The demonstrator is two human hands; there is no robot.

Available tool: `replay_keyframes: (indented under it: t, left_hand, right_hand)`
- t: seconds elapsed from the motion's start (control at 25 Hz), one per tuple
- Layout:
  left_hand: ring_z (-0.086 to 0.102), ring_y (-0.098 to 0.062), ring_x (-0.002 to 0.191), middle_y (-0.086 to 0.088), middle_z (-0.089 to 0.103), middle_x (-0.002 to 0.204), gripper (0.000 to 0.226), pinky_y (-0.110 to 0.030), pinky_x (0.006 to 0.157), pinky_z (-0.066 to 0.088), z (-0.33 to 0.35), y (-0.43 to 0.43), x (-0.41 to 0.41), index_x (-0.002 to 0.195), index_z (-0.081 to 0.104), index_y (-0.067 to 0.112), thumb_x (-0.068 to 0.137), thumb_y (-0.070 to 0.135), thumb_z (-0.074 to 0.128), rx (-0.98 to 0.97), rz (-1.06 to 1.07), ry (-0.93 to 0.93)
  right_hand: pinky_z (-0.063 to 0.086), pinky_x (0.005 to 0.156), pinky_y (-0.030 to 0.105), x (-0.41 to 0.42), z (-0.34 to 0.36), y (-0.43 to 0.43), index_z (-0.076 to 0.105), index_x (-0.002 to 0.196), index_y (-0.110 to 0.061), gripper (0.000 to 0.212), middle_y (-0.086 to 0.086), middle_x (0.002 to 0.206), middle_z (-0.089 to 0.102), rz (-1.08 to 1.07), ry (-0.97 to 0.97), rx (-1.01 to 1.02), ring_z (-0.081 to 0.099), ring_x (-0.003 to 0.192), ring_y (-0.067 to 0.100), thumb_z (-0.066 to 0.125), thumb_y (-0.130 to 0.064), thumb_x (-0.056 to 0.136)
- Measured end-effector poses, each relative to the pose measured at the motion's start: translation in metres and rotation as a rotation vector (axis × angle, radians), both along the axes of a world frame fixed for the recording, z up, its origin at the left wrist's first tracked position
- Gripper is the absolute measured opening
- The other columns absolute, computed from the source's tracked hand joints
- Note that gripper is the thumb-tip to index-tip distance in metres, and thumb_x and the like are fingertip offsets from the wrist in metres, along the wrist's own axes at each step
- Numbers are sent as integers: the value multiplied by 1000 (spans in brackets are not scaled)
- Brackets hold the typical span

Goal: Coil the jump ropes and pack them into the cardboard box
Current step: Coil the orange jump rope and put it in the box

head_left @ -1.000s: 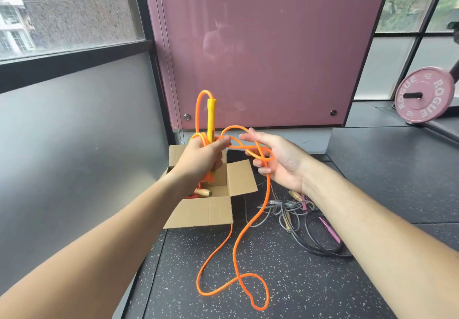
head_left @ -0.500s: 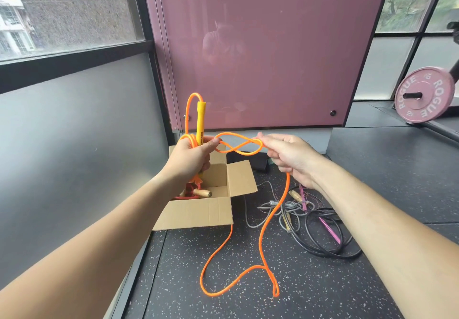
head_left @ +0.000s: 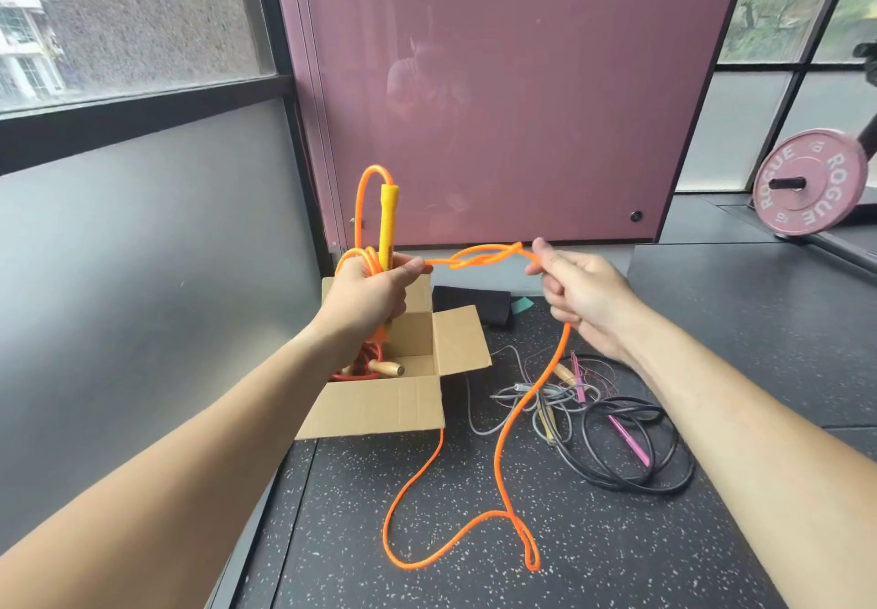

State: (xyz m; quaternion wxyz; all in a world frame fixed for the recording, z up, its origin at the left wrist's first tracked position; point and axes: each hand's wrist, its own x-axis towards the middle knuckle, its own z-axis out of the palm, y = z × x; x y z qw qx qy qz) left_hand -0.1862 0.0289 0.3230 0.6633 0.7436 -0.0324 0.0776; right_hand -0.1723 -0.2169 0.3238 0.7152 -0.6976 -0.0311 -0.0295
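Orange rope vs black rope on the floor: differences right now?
Orange rope is held up, left hand gripping its coils and yellow handle, right hand pinching a strand; black rope lies untouched on the floor. Orange rope is bright and partly coiled, tail trailing down; black rope sprawls in loose loops among other ropes. Neither is in the cardboard box.

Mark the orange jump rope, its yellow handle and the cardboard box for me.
orange jump rope [head_left: 503, 437], head view: strand hanging below the right hand [head_left: 583, 295]
yellow handle [head_left: 388, 224], head view: mid-shaft, above the left hand [head_left: 370, 295]
cardboard box [head_left: 379, 406], head view: near front flap
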Motion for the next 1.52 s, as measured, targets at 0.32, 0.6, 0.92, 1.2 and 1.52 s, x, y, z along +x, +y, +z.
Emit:
replay_keyframes:
  t: [0.32,0.6,0.92,1.2,1.52]
  left_hand:
    - [38,-11,48,2,45,53,21,-23,48,39,-6,-11,-8,99,74,6,98,26,66,170,-35,86]
    - [35,-16,53,4,38,51,30,-34,58,37,-3,-18,-7,96,76,9,96,37,67,64,-67,125]
    - [31,-19,55,-2,31,58,47,-35,59,40,-5,-25,-13,84,71,6,79,51,81,157,-104,159]
    - [32,-20,55,-8,37,64,36,-30,51,33,2,-30,-17,77,69,10,74,41,88,146,-79,168]
    - [43,-9,48,12,51,47,12,-23,50,39,-2,-38,-20,83,78,13,83,25,81,83,29,68]
  right_hand:
    - [27,54,30,1,-1,20,63,86,-11,33,2,65,57,-54,-74,25,37,51,12,45,-32,103]
    - [47,72,32,-2,-3,32,71,89,-26,14,-5,76,62,-114,-261,-482,58,73,13,61,-32,97]
    - [45,58,33,-10,8,36,70,72,-7,29,5,60,60,-201,-443,-873,60,60,28,67,-25,95]
    - [53,47,24,-19,5,65,64,85,-12,20,7,61,67,-160,-12,-38,62,45,14,57,-20,103]
    - [59,59,19,-25,20,63,67,100,2,17,16,78,65,9,118,416,71,57,16,60,-14,101]
